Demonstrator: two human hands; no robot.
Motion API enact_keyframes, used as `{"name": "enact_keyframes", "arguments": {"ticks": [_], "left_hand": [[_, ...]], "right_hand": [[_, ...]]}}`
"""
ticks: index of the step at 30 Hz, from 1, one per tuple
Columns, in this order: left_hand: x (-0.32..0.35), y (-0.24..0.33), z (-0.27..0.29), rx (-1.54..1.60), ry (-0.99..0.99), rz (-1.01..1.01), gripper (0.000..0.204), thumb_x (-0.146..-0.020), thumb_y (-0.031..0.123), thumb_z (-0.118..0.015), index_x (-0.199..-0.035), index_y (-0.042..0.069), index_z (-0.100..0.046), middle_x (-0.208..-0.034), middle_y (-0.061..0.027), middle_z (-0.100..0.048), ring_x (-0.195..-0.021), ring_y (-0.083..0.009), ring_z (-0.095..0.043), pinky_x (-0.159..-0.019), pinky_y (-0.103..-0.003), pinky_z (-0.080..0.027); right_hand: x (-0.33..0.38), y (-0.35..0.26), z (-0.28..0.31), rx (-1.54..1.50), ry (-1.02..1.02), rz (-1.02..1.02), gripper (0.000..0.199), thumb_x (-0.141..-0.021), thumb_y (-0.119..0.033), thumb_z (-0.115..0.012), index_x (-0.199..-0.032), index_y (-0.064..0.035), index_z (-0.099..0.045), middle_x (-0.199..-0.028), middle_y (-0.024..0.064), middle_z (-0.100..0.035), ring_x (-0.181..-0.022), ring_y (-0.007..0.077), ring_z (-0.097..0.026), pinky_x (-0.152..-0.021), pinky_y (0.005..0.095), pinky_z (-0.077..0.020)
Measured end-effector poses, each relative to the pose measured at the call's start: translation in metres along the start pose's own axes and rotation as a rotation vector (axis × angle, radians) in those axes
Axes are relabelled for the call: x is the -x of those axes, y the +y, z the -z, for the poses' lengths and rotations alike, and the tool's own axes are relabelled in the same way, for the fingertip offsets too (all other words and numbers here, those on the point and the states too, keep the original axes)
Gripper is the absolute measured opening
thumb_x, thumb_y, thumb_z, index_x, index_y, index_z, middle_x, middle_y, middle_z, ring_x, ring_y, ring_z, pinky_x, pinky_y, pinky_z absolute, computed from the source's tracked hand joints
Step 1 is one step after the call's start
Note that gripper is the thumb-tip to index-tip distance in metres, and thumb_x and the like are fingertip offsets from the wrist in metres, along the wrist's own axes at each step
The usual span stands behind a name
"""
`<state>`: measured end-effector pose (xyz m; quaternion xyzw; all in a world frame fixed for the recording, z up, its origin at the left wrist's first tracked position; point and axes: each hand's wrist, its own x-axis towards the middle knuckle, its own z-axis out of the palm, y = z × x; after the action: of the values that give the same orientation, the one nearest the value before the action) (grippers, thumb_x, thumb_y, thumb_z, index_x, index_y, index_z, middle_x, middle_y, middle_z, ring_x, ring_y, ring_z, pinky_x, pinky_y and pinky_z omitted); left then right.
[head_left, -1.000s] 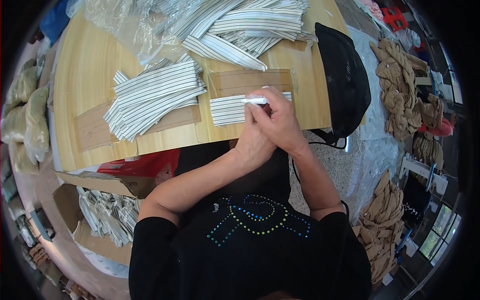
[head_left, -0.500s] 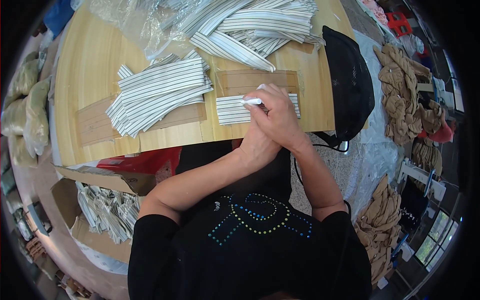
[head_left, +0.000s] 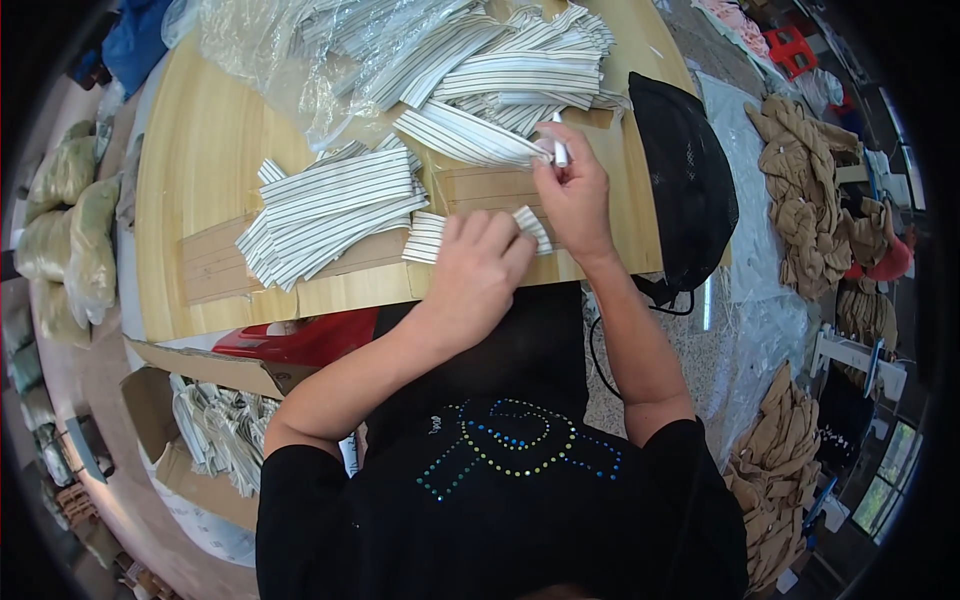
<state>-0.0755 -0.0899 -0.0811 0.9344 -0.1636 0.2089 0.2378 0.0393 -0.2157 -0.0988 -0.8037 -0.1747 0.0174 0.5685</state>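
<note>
My left hand (head_left: 480, 265) is closed over a short striped fabric piece (head_left: 427, 238) at the table's front edge; the piece's right end tilts up beyond my knuckles. My right hand (head_left: 577, 195) holds a white pen (head_left: 559, 145) between its fingers. Its thumb and fingertips meet the end of another striped strip (head_left: 470, 135); whether they pinch it is hard to see. Under and behind my hands lies a brown cardboard piece (head_left: 490, 187) with ruled lines. To the left, a stack of striped pieces (head_left: 335, 205) rests on a second cardboard piece (head_left: 212, 265).
A heap of striped fabric (head_left: 530, 70) and clear plastic wrap (head_left: 290, 60) cover the table's far side. A black mesh bag (head_left: 685, 180) hangs at the right edge. Below left stands an open carton (head_left: 150, 410) with striped pieces. Brown garments (head_left: 795, 190) are piled at right.
My hands have come apart. My left hand has shifted left with the striped piece, whose end has lifted. My right hand has moved forward with the pen to the strip's end.
</note>
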Motion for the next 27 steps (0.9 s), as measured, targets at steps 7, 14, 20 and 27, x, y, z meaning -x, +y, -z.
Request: {"name": "enact_keyframes", "arguments": {"ticks": [7,14,20,27], "left_hand": [[0.007,-0.07,0.087,-0.431,0.386,0.042,0.024,-0.073,-0.002,-0.063,-0.094,0.009,-0.068,-0.089,-0.0045,-0.06,-0.081,-0.0232,-0.053,-0.081,-0.037,-0.038],[0.024,-0.083,0.036,-0.391,0.187,0.211,0.037,-0.073,-0.002,-0.062,-0.109,0.006,-0.065,-0.113,-0.0102,-0.059,-0.104,-0.0282,-0.053,-0.097,-0.045,-0.035],[-0.037,-0.003,0.0,-0.172,0.033,-0.046,0.045,-0.076,0.01,-0.068,-0.12,0.007,-0.059,-0.12,-0.011,-0.058,-0.118,-0.0279,-0.052,-0.108,-0.057,-0.025],[-0.04,-0.016,-0.022,-0.186,-0.403,-0.159,0.022,-0.079,0.011,-0.061,-0.1,0.006,-0.065,-0.091,-0.0077,-0.054,-0.093,-0.0245,-0.055,-0.107,-0.056,-0.031]], "right_hand": [[0.054,0.012,0.05,0.284,0.028,0.457,0.035,-0.082,0.011,-0.061,-0.113,-0.0035,-0.061,-0.097,0.0138,-0.066,-0.09,0.0269,-0.066,-0.077,0.033,-0.051],[0.07,0.028,0.059,0.371,-0.071,0.303,0.04,-0.075,0.01,-0.055,-0.111,-0.0055,-0.062,-0.102,0.013,-0.062,-0.092,0.0291,-0.058,-0.08,0.0348,-0.0476],[0.073,0.024,0.062,0.262,-0.086,0.219,0.036,-0.075,0.006,-0.054,-0.109,-0.0045,-0.062,-0.101,0.0105,-0.063,-0.097,0.0283,-0.055,-0.088,0.0363,-0.043],[0.078,0.027,0.064,0.283,-0.004,0.165,0.031,-0.079,0.004,-0.055,-0.109,-0.0034,-0.061,-0.096,0.0087,-0.066,-0.095,0.0277,-0.055,-0.088,0.0361,-0.0434]]}}
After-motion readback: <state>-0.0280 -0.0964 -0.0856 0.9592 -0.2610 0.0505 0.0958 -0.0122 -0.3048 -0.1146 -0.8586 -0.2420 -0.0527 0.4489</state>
